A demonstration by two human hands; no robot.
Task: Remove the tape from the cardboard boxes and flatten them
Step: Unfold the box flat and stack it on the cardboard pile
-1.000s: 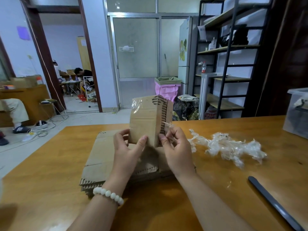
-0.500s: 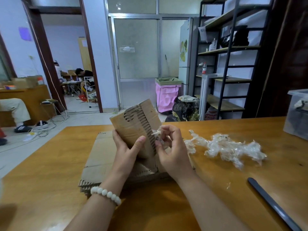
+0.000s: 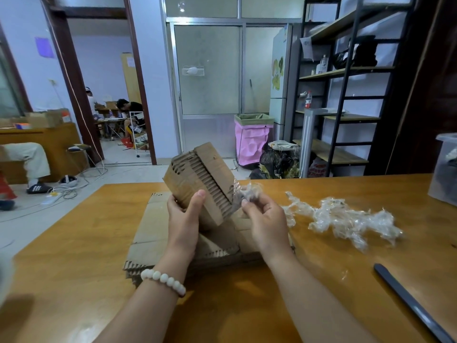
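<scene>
Left hand [image 3: 184,219] grip round tilted cardboard box [image 3: 197,174], right hand [image 3: 265,219] grip in a pinch on its tape [image 3: 243,191]

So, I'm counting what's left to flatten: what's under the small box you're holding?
Flattened cardboard lies stacked on the table beneath the small box. The left hand, right hand and box cover its middle, so anything lying there is hidden.

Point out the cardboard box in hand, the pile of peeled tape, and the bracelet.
Cardboard box [image 3: 215,167]: head view, flat brown face beside the ribbed edge.
Tape pile [image 3: 343,215]: head view, middle of the crumpled clear heap.
Bracelet [image 3: 164,278]: head view, a white bead on the left wrist.
</scene>
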